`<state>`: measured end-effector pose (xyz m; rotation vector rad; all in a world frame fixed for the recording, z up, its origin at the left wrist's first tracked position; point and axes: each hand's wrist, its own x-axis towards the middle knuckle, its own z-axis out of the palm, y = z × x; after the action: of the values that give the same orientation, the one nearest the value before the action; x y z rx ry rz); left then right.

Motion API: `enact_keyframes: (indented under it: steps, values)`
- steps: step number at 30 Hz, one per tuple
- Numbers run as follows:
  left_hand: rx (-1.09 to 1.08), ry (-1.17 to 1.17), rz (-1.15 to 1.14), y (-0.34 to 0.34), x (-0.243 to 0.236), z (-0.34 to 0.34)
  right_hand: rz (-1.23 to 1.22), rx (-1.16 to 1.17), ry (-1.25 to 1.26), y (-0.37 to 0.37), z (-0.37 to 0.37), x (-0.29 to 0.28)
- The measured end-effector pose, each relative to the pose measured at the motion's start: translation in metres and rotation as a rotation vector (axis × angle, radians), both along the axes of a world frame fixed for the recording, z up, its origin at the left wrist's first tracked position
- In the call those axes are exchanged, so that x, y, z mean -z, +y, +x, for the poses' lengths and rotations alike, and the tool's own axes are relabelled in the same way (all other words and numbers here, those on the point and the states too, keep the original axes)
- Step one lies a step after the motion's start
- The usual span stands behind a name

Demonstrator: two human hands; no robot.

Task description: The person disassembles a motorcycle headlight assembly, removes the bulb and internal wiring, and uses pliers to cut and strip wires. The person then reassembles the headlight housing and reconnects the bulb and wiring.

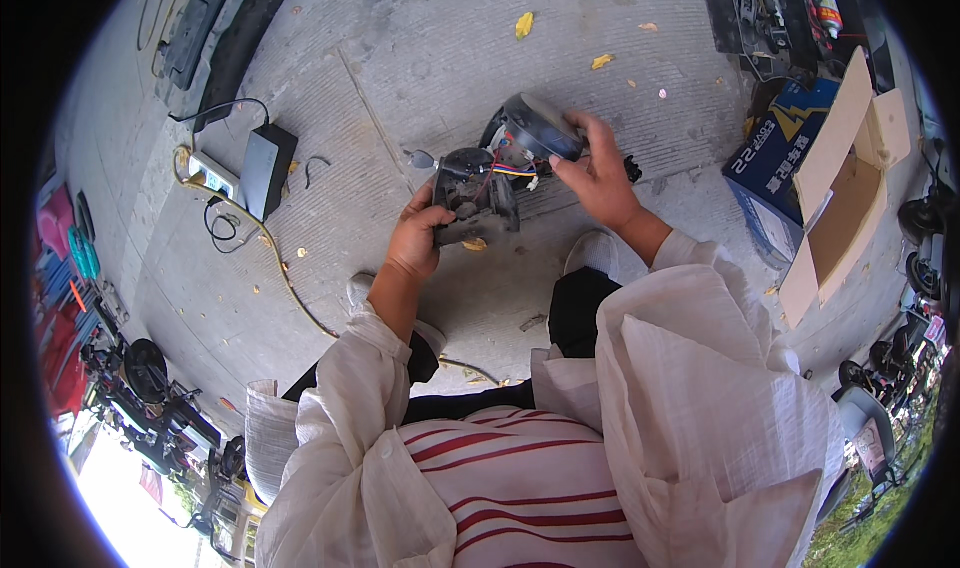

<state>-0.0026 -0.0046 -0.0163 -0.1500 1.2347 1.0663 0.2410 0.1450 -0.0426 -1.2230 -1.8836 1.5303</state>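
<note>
My left hand (411, 236) is closed on the left edge of a dark plastic housing (478, 226), which is open on top and dusty. My right hand (600, 181) grips a rounded black cover (543, 125), thumb at its lower side and fingers over its right end. Between the two parts run thin coloured wires (515, 171) with a small white connector. A small dark oval part (466, 162) lies at the housing's upper edge. Both pieces are held above the concrete between my feet; the inside of the cover is mostly hidden.
At left, a black power adapter (268, 171) stands by a white power strip (212, 174), whose yellowish cable (283, 273) runs toward my feet. A blue box (775, 158) and an opened brown carton (850, 218) stand at right. Parked scooters (150, 373) line the left edge.
</note>
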Motion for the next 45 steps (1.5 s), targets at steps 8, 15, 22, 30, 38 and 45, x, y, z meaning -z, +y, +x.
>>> enact_keyframes:
  steps: [8, 15, 22, 30, 38, 45]
  values:
    - [0.045, 0.266, 0.048, 0.002, -0.004, 0.017, -0.147, 0.107, 0.074, -0.017, 0.002, -0.004]
    - [-0.028, 0.157, 0.0, 0.01, -0.01, 0.014, 0.002, 0.07, -0.047, -0.015, 0.0, -0.007]
    - [-0.028, 0.343, 0.052, 0.01, -0.017, 0.018, 0.273, -0.06, -0.156, -0.009, -0.006, -0.014]
    - [0.462, 1.542, 0.478, 0.036, -0.06, 0.034, -0.311, 0.103, 0.094, -0.013, -0.007, -0.009]
    - [0.671, 1.891, 0.597, 0.032, -0.067, 0.043, -0.401, 0.096, 0.206, -0.019, -0.014, 0.003]
    - [0.782, 1.995, 0.627, 0.033, -0.063, 0.044, -0.064, 0.146, -0.007, -0.005, -0.015, -0.021]
